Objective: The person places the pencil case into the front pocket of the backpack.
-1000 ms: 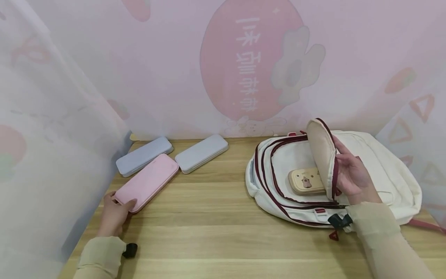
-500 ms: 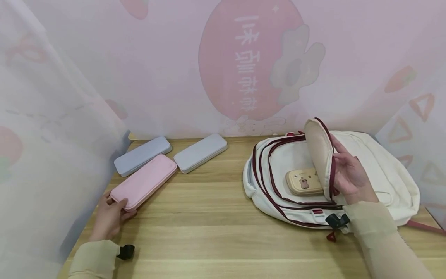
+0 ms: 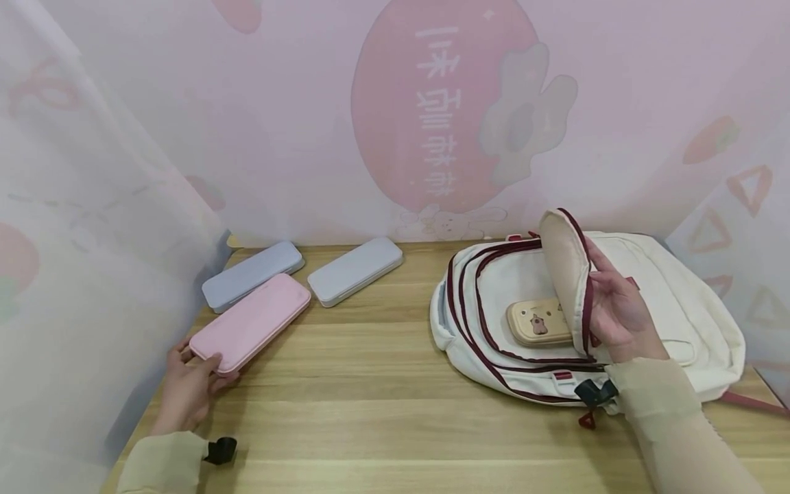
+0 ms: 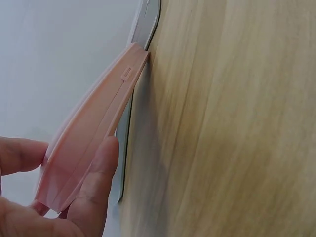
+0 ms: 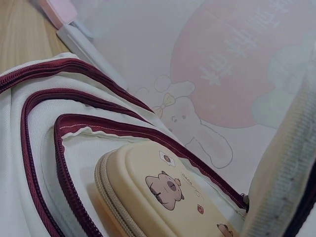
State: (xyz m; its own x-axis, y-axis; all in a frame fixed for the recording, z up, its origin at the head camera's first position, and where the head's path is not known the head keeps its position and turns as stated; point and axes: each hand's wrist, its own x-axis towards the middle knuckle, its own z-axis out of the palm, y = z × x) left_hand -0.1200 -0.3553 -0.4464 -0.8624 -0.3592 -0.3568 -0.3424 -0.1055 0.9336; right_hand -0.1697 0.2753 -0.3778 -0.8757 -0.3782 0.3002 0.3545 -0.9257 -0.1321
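My left hand [image 3: 188,387] grips the near end of a pink pencil case [image 3: 252,322], thumb on one face and fingers on the other. In the left wrist view the pink pencil case [image 4: 91,128] is tilted, its near end raised off the table; its far end is close to a grey-blue case. My right hand [image 3: 623,312] holds back the front pocket flap [image 3: 568,274] of a white backpack [image 3: 685,295] with dark red zips. Inside that pocket lies a cream zipped case [image 5: 168,185] with a cartoon animal print, partly hidden by the flap.
A blue case [image 3: 253,276] lies behind the pink one, near the left wall cloth. A pale grey-blue case [image 3: 355,271] lies to its right. Printed pink cloth [image 3: 296,123] hangs behind the wooden table [image 3: 345,405]. A red strap [image 3: 756,401] trails from the backpack.
My left hand has drawn the pink pencil case slightly toward the lower left and raised its near end. The right hand still holds the flap in about the same place.
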